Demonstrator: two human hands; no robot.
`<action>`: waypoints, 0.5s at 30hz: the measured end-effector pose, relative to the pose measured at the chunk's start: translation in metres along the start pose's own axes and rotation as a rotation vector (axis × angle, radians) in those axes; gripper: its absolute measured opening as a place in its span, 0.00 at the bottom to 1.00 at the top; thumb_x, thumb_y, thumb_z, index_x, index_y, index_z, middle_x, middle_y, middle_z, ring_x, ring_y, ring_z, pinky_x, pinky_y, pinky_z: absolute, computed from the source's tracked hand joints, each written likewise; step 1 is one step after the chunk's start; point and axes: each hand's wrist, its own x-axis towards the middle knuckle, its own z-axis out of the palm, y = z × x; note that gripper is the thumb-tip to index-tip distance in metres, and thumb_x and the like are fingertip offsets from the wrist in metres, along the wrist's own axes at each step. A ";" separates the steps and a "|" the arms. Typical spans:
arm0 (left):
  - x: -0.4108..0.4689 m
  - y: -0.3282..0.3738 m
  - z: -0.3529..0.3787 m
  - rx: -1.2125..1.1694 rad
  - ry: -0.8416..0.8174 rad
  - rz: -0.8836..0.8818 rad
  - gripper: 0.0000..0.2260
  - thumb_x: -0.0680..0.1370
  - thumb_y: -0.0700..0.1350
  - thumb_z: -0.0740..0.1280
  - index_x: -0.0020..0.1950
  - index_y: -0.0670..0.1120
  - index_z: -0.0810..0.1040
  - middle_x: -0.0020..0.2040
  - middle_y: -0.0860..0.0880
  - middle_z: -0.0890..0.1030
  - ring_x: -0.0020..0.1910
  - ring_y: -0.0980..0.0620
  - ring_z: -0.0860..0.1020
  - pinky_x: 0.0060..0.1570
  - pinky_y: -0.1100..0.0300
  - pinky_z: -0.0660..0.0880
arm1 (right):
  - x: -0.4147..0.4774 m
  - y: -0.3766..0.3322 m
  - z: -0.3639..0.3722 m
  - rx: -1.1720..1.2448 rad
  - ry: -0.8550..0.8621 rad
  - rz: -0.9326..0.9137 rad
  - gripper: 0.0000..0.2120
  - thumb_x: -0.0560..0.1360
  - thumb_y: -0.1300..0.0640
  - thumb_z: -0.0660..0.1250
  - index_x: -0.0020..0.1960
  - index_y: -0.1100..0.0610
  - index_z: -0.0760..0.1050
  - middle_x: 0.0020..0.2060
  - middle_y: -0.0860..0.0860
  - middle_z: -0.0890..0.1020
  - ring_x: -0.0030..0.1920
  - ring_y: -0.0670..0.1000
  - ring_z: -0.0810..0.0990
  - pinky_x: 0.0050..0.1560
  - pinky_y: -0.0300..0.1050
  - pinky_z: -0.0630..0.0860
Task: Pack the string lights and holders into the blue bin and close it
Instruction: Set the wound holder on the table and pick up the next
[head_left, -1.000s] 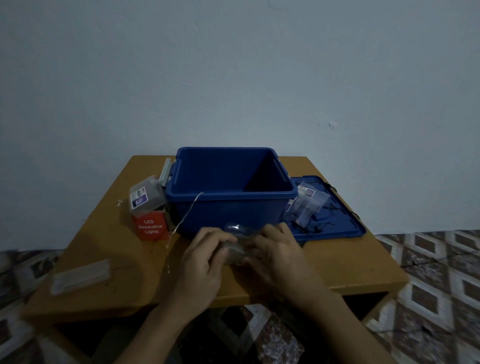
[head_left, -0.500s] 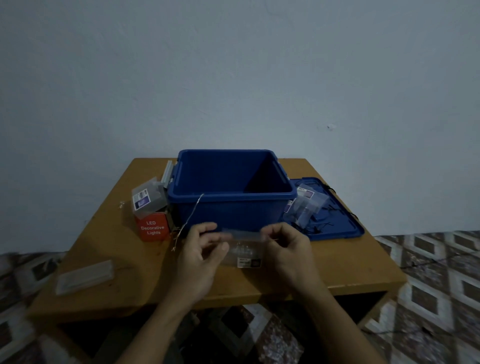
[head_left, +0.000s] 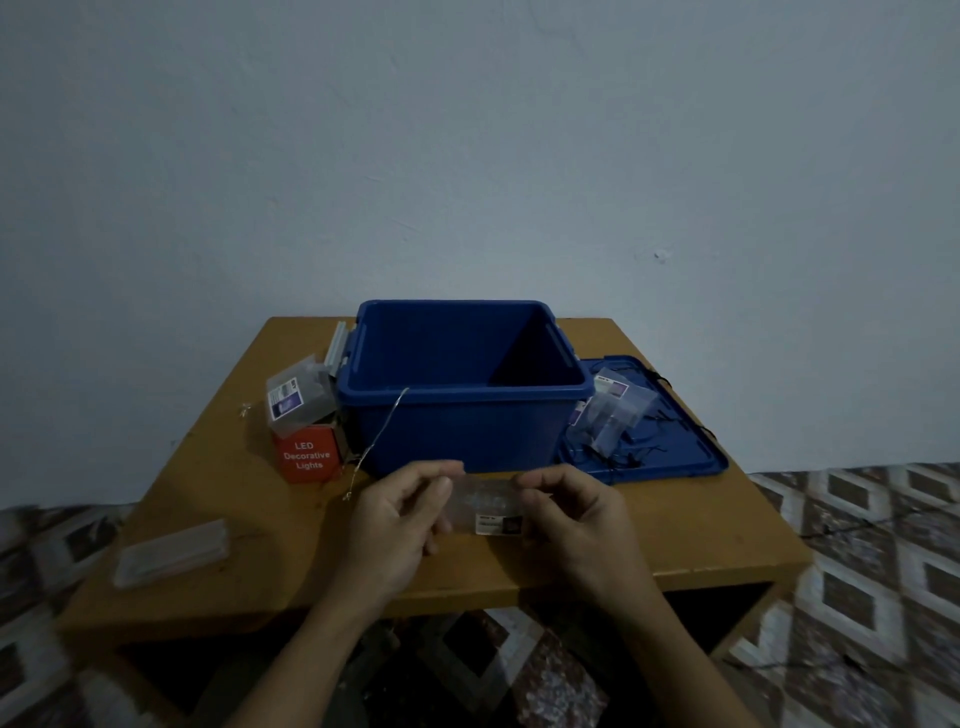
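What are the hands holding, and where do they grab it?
A clear plastic holder: the left hand pinches its left end, and the right hand pinches its right end.

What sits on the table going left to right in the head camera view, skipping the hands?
Flat clear case, red LED lights box, blue bin, blue lid.

The front wall of the blue bin is hiding its floor, and shadow is swallowing the inside. The label on the clear packet, between the left hand and the right hand, is showing print too small to read. At the bin's 3 o'clock, the packets on the lid are blurring together. The bottom edge is cutting off both forearms.
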 end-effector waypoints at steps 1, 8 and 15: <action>0.001 0.000 0.002 -0.011 0.026 0.001 0.08 0.81 0.42 0.66 0.55 0.49 0.84 0.36 0.52 0.83 0.32 0.54 0.77 0.31 0.62 0.74 | 0.000 0.000 0.001 -0.036 0.017 -0.019 0.04 0.79 0.60 0.68 0.48 0.54 0.82 0.41 0.54 0.84 0.39 0.54 0.82 0.41 0.50 0.80; 0.005 0.001 0.002 -0.073 0.055 -0.069 0.09 0.79 0.37 0.67 0.49 0.48 0.86 0.45 0.47 0.86 0.34 0.50 0.79 0.29 0.59 0.75 | 0.003 0.000 -0.005 -0.261 -0.061 -0.062 0.06 0.77 0.58 0.69 0.44 0.49 0.81 0.41 0.47 0.84 0.41 0.49 0.82 0.42 0.52 0.81; 0.010 0.008 0.006 0.040 -0.037 -0.148 0.06 0.79 0.46 0.69 0.54 0.55 0.81 0.50 0.56 0.83 0.39 0.58 0.78 0.31 0.67 0.71 | 0.004 -0.001 0.012 -0.255 -0.012 -0.010 0.04 0.79 0.56 0.67 0.49 0.50 0.71 0.44 0.52 0.80 0.40 0.54 0.80 0.39 0.54 0.79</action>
